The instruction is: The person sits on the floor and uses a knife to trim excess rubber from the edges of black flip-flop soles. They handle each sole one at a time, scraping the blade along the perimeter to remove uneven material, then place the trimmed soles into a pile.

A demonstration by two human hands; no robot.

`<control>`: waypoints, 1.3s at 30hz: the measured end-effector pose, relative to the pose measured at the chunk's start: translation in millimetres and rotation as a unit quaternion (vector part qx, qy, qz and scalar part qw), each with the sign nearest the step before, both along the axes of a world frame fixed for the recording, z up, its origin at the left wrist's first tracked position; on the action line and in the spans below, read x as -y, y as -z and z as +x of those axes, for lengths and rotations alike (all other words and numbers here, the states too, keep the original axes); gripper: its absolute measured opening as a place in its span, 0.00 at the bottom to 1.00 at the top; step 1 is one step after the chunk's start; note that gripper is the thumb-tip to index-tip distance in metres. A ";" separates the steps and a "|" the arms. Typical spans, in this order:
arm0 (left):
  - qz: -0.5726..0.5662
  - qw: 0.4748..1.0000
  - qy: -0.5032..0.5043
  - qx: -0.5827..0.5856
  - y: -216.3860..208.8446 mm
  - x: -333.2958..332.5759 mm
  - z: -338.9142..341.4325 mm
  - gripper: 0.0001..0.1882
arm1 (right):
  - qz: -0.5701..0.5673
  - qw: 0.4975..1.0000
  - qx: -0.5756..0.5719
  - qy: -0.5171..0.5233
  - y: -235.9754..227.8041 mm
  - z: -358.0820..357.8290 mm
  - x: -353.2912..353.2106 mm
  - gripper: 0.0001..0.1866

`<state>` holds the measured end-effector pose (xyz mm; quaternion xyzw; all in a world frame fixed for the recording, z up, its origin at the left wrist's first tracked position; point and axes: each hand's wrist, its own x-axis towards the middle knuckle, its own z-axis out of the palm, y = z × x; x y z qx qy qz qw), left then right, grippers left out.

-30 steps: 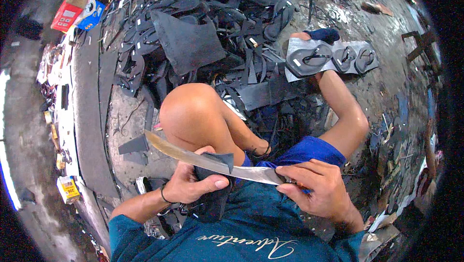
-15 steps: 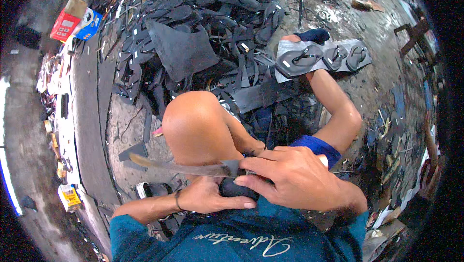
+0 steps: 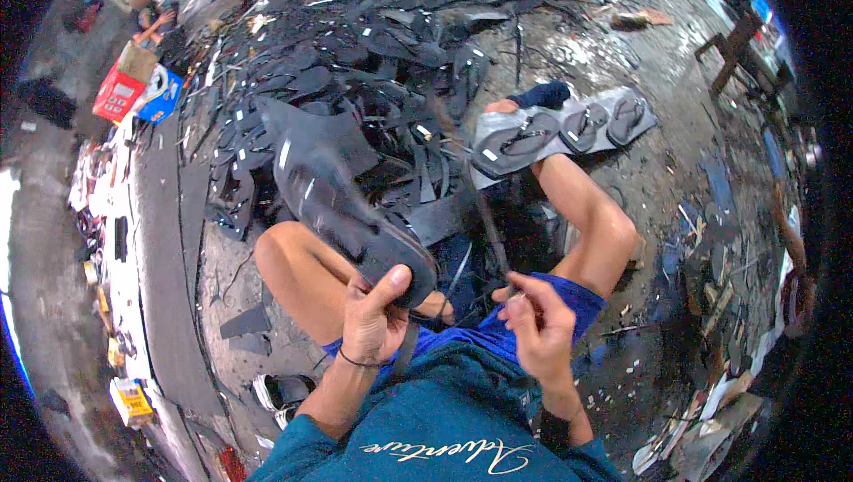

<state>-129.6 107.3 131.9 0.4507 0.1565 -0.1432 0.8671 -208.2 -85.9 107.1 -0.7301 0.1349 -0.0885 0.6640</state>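
My left hand (image 3: 373, 322) grips the near end of a black flip-flop (image 3: 342, 211), thumb on top. The flip-flop points up and left, and its far half is smeared by motion. My right hand (image 3: 540, 326) is closed round the lower end of a long thin dark blade-like strip (image 3: 489, 224); blur hides its exact kind. The two hands are apart, in front of my shirt. Beyond the right hand, three black flip-flops (image 3: 520, 140) lie on a grey sheet (image 3: 613, 135) by my right foot.
A heap of black flip-flops and rubber scraps (image 3: 400, 64) spreads ahead. A dark square sheet (image 3: 342, 135) lies on it. Red and blue boxes (image 3: 120, 91) stand far left, with another person (image 3: 151, 20) beyond. A dark stool-like frame (image 3: 733, 51) stands far right.
My hands have come apart, the left swinging the flip-flop forward and the right drawing back with the thin strip now pointing away. My left knee has moved left and the view has shifted.
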 end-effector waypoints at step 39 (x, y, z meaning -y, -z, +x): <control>-0.120 0.973 0.049 0.192 27.7 -43.6 111.4 0.23 | 0.075 0.992 -0.095 -0.044 20.5 52.4 -22.5 0.15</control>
